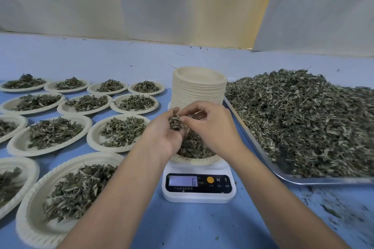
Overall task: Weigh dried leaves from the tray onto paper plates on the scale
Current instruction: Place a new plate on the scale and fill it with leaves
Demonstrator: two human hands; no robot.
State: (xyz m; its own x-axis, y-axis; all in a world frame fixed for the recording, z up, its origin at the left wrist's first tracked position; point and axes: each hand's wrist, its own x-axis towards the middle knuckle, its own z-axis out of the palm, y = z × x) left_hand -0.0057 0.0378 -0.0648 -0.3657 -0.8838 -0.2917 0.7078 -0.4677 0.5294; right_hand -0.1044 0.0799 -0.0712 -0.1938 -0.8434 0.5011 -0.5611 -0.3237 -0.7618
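Observation:
A white digital scale [199, 187] stands in the middle of the blue table, its display showing a 6. On it sits a paper plate [199, 160] holding dried leaves [194, 147]. My left hand [166, 129] is cupped above the plate and holds a clump of leaves. My right hand [206, 125] is just to its right, and its fingertips pinch leaves from that clump. A metal tray [261, 151] heaped with dried leaves [307, 119] lies on the right.
A tall stack of empty paper plates [199, 89] stands right behind the scale. Several filled paper plates [60, 194] cover the table's left side in rows. Leaf crumbs [332, 210] are scattered at the front right. A wall rises behind the table.

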